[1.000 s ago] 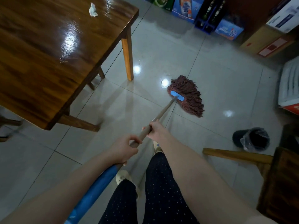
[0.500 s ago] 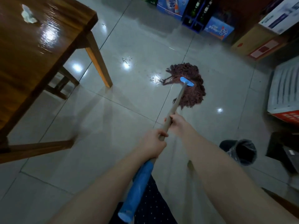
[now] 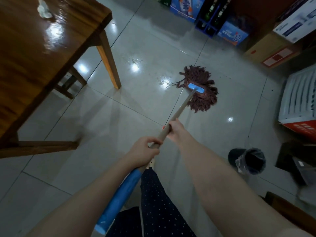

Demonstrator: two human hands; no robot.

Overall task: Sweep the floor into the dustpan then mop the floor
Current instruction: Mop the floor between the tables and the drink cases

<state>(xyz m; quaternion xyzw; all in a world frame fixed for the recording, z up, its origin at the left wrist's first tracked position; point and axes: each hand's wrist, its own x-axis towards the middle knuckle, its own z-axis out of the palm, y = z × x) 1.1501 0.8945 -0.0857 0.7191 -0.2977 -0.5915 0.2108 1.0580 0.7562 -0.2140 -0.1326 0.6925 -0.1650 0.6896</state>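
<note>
A mop with a reddish-brown string head (image 3: 201, 88) and a blue clamp lies flat on the glossy grey tiled floor (image 3: 140, 103), right of the table leg. Its tan pole (image 3: 179, 112) runs back toward me and ends in a blue grip (image 3: 118, 199). My right hand (image 3: 175, 128) is shut around the pole further down. My left hand (image 3: 145, 151) grips the pole closer to me, just above the blue grip. Wet streaks shine on the tiles left of the mop head.
A wooden table (image 3: 42, 53) with a crumpled tissue (image 3: 44, 9) fills the upper left, a stool beneath it. Crates and cardboard boxes (image 3: 273, 47) line the far wall. A white appliance (image 3: 301, 96) and a lined black bin (image 3: 248, 159) stand at right.
The mop head has slid away from the table leg toward the right and further from me; my hands moved with the pole. The view shifted, then settled.
</note>
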